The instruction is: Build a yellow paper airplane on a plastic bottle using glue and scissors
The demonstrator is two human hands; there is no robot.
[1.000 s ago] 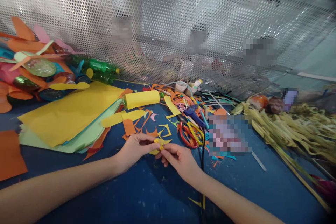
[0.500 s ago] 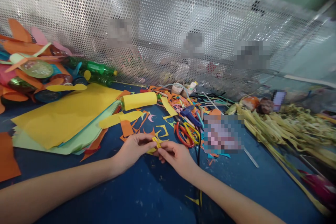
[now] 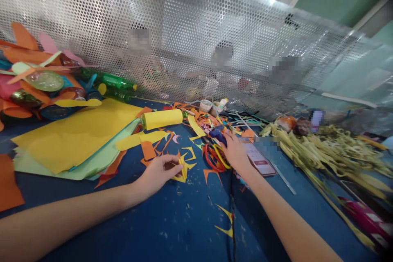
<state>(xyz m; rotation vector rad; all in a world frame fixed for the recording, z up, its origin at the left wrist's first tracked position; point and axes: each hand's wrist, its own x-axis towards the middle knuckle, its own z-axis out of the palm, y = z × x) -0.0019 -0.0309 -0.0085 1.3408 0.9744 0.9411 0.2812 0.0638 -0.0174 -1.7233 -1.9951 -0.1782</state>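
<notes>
My left hand (image 3: 162,170) is closed in a pinch on a small folded yellow paper piece (image 3: 181,161), above yellow paper scraps (image 3: 183,177). Farther right, my right hand (image 3: 236,151) is closed round the handle of a blue glue gun (image 3: 217,132), covering much of it. Red-handled scissors (image 3: 211,159) and a yellow loop-shaped handle lie just below that hand. Behind my left hand, a green bottle wrapped in yellow paper (image 3: 164,119) rests on its side, with a yellow paper strip (image 3: 138,139) in front of it.
Stacked coloured paper sheets (image 3: 82,131) lie at left, below bottles with paper blades (image 3: 46,82). A phone (image 3: 260,159) lies beside my right forearm. Dried husks (image 3: 331,151) spread at right. A perforated metal screen (image 3: 184,28) stands behind. A black cord (image 3: 232,204) runs toward me.
My right hand has left the small yellow paper and moved right and away from me onto the glue gun. My left hand stays nearly in place, still pinching the paper.
</notes>
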